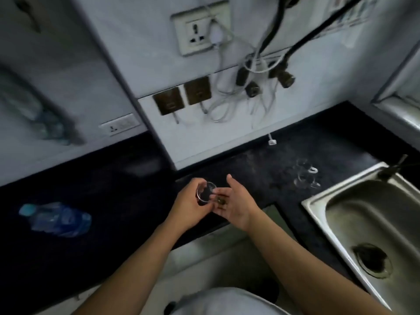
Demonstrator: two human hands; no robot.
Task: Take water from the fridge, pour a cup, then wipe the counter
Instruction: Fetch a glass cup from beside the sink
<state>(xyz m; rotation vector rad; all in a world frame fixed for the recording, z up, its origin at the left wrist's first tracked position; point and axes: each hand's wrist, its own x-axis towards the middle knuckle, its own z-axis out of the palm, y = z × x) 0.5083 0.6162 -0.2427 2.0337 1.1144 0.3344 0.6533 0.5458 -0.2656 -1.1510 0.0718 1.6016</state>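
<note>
Dark counter (118, 185), bottle (56, 218) lying left; left hand (193, 204) curls round clear cup (205, 192), right hand (237, 202) loose-fingered at its side, so best set cup upright before pouring.

The counter (261, 160) was dark, glossy, faintly speckled stone. The sink (314, 202) at its right end was dull metal; the bottle (56, 219) near its left end, crinkled clear plastic; the cup (205, 192), transparent.

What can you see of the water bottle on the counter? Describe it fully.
The water bottle is clear, blue-tinted plastic, crinkled in look, with a pale blue cap in place. It rests on the dark counter at the far left, cap end pointing left. Blur hides whether it stands or lies. Only the counter touches it.
</note>
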